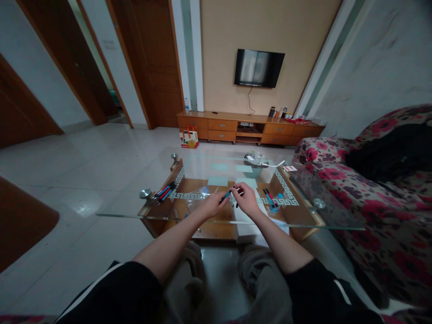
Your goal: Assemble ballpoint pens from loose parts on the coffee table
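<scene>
Over the glass tabletop, my left hand [215,205] is closed round a blue pen [227,194] with dark parts, which slants up to the right. My right hand [247,199] is at the pen's upper end, thumb and fingers pinched on a small black piece; whether it joins the pen cannot be told. Below those fingers shows another short dark shape, too small to name. To the left lies a bunch of black, red and blue pens [164,192] on the glass. Several red and dark pens [270,198] lie to the right, close to small blue pieces [274,209].
The glass coffee table [124,216] has a wooden lower shelf with a white box [248,227] on it. Clear plastic [195,200] lies left of my hands. A basket [255,170] stands at the far side. A flowered sofa [378,202] is at the right.
</scene>
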{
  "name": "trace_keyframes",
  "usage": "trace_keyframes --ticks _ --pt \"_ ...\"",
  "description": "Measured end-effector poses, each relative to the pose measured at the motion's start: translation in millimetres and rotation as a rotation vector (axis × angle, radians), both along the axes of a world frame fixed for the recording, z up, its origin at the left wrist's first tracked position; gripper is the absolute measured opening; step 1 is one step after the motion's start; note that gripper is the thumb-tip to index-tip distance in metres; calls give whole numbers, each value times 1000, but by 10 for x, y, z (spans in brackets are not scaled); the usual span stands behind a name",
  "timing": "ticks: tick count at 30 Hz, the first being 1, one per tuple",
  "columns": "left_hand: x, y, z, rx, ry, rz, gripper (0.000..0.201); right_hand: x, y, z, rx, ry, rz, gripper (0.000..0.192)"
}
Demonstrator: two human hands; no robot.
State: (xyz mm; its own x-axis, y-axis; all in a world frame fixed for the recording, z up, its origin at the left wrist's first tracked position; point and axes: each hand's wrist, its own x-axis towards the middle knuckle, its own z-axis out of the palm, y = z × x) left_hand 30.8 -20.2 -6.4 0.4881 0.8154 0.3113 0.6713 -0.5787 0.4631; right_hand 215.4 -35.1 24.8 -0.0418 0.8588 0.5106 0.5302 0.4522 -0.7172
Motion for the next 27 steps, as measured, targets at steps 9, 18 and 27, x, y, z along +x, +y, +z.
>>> trace_keyframes --ticks 9,18,27 --pt "-95 35 -29 -36 110 155 38 258 157 -229 -65 -263 -36 54" --pt "-117 50 -57 -40 146 185 40 409 171 -474 -263 -440 71 24" --pt "-175 72 -115 -79 201 133 40 296 131 -90 -2 -30 -202 22"
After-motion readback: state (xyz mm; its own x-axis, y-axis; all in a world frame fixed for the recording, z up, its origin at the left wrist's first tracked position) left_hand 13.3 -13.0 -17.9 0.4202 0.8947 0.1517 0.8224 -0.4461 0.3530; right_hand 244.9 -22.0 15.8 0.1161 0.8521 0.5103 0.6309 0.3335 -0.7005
